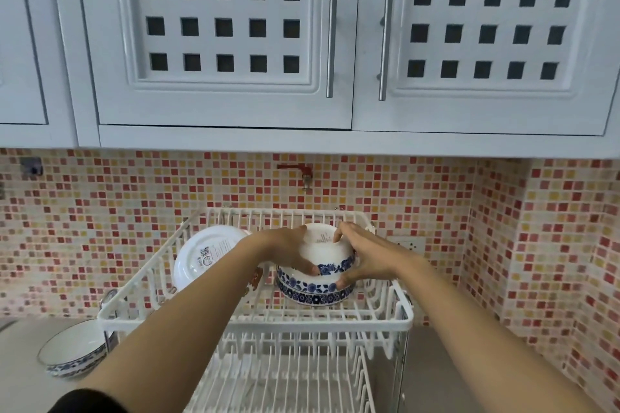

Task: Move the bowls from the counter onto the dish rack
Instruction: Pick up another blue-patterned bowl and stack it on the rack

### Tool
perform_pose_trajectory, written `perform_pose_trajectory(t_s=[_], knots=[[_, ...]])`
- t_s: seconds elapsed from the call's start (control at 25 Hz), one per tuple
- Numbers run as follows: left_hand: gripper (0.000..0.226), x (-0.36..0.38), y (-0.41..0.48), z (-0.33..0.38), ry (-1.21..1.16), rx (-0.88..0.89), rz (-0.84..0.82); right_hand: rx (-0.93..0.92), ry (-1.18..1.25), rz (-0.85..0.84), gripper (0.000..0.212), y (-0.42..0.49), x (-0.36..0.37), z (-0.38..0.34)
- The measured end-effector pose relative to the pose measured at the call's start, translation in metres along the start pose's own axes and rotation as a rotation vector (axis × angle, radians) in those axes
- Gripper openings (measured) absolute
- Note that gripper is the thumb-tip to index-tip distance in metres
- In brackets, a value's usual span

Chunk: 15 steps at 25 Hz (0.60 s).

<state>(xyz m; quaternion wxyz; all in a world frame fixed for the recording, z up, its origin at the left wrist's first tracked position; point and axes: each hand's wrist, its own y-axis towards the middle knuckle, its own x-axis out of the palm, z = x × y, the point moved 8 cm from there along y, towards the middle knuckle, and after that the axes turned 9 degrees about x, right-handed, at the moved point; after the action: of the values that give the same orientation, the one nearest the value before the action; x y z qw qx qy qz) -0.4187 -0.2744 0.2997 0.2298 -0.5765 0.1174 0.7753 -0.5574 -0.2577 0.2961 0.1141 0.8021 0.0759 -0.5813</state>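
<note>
dish rack (385, 320), stacked bowls (315, 292), plate (204, 253)

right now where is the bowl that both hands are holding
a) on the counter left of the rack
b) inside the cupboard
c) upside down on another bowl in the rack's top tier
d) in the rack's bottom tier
c: the left hand and right hand clasp an inverted blue-patterned bowl sitting on a second bowl in the dish rack top tier.

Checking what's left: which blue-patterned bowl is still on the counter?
The upright bowl left of the rack; the others sit upside down, stacked on its top tier.
</note>
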Motion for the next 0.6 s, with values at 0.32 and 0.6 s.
perform_pose_trajectory(t_s=[0.32, 0.6], knots=[[0.098, -0.002, 0.007, -0.001, 0.189, -0.009, -0.031, 0.092, -0.053, -0.029, 0.074, 0.001, 0.000, -0.002], [0.068, -0.033, -0.036, 0.015, 0.196, 0.210, 0.212, 0.144, -0.163, 0.037, 0.094, -0.012, -0.011, -0.038]])
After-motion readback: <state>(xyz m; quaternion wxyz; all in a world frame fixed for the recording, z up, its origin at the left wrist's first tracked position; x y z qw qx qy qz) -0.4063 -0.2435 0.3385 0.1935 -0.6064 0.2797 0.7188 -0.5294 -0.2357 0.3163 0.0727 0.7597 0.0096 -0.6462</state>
